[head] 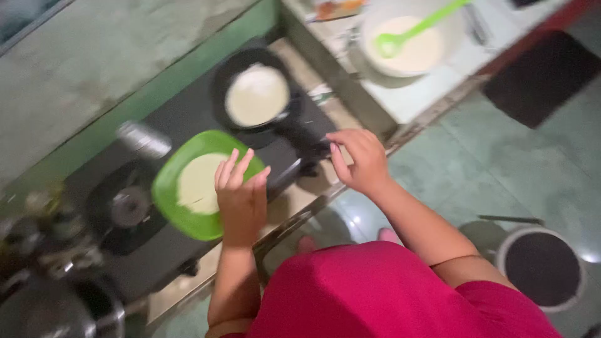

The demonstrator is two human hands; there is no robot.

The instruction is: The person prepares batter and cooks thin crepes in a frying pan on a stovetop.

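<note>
My left hand (pixel 241 194) hovers with spread fingers over the near edge of a green plate (pixel 172 184) that carries a pale flat round (pixel 199 183). The plate rests on a black gas stove (pixel 144 250). My right hand (pixel 357 159) is at the stove's near right edge, fingers curled by the black pan handle (pixel 307 141); whether it grips anything is blurred. A black frying pan (pixel 241 72) with pale batter (pixel 256 95) sits on the far burner.
A white bowl of batter (pixel 410 47) with a green ladle (pixel 416 28) stands on the counter to the right. An unused burner (pixel 128 206) lies left of the plate. Dark pots (pixel 56 307) sit at the lower left. A round bucket (pixel 541 266) stands on the floor.
</note>
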